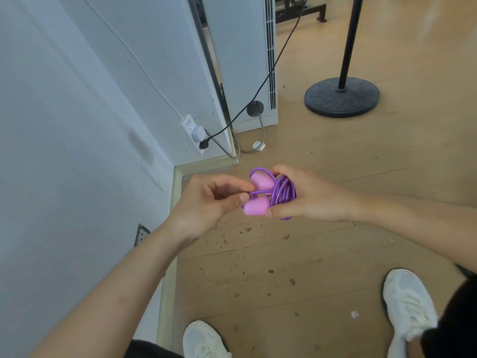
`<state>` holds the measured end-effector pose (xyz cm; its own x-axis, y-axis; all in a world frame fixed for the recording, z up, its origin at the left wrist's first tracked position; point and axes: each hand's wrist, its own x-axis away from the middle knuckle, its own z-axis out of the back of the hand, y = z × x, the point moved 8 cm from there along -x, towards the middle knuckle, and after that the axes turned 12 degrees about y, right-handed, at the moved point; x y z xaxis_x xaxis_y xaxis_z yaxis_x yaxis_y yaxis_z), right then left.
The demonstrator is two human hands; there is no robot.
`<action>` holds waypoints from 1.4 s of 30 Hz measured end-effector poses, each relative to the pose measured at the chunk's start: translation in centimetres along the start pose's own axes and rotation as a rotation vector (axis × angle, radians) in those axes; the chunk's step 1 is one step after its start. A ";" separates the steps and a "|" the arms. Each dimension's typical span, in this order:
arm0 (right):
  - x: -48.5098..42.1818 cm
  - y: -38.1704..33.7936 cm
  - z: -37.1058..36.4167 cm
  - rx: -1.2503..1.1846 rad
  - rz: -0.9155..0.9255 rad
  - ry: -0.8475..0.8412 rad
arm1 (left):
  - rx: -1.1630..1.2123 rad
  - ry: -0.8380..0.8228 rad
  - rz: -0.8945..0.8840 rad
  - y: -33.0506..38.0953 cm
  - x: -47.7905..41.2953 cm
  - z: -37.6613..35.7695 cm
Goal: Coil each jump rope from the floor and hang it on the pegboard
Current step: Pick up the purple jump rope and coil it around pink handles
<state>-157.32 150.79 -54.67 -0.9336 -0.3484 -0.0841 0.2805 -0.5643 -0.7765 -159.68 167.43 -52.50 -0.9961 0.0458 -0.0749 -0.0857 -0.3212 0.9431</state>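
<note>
Wood floor point(335, 254); rope point(282, 193) in hands point(211, 200) point(307, 195)

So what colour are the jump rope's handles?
Pink handles, purple cord; seen in the head view.

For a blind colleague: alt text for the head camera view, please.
Two hands hold a coiled purple jump rope with pink handles above a wooden floor; the right hand grips the coil, the left hand pinches a strand. White shoes, a power strip and a black stand base are visible.
</note>
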 end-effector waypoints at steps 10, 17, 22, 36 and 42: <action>0.0 -0.1 -0.1 -0.059 0.035 0.044 | 0.012 0.094 -0.058 0.9 -0.2 0.3; -0.3 -0.1 1.0 -0.082 0.035 0.100 | -0.234 -0.008 -0.267 2.0 0.2 0.1; -0.2 -0.2 0.7 -0.128 0.038 0.074 | -0.392 0.018 -0.568 3.7 0.8 -0.1; 0.6 2.3 -3.1 -0.318 -0.122 -0.087 | 0.142 0.326 -0.088 1.7 -0.5 2.7; 0.5 2.2 -3.3 -0.323 -0.094 -0.089 | 0.282 0.357 0.059 0.7 -1.0 2.5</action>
<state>-157.93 151.87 -58.45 -0.9248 -0.3782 0.0409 0.0958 -0.3355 -0.9372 -158.72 169.48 -50.95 -0.9478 -0.3091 -0.0790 -0.0696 -0.0414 0.9967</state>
